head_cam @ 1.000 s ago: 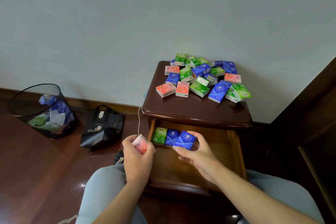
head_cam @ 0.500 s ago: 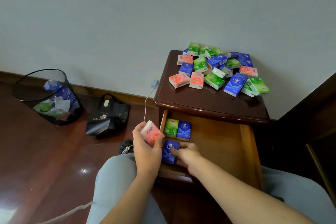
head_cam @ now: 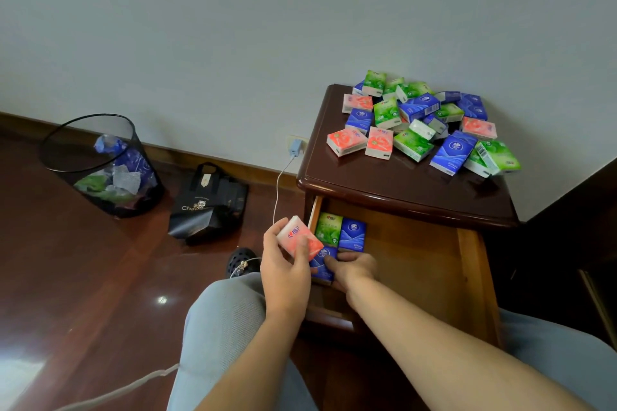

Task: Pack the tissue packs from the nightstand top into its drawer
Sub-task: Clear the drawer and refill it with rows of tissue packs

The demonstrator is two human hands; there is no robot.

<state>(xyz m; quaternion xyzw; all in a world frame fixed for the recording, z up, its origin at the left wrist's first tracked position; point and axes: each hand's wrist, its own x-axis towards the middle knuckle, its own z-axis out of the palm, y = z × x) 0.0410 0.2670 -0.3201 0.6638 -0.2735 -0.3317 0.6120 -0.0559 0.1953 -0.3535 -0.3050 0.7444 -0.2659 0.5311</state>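
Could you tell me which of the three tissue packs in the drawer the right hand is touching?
The blue pack nearest the drawer front, under the right hand; the green pack and other blue pack lie behind it, untouched.

The dark wooden nightstand top [head_cam: 384, 173] carries a loose heap of tissue packs [head_cam: 420, 120] in green, blue and pink, crowded toward its back edge and right corner; the front strip along its rounded edge is bare wood. Below it the open drawer [head_cam: 417, 264] holds a green pack [head_cam: 329, 229] and a blue pack [head_cam: 352, 234] side by side in its back left corner, with another blue pack [head_cam: 322, 265] in front of them. On the dark wooden floor [head_cam: 83, 277] to the left stand a mesh waste bin [head_cam: 100, 163] and a black bag [head_cam: 208, 203] near the wall.
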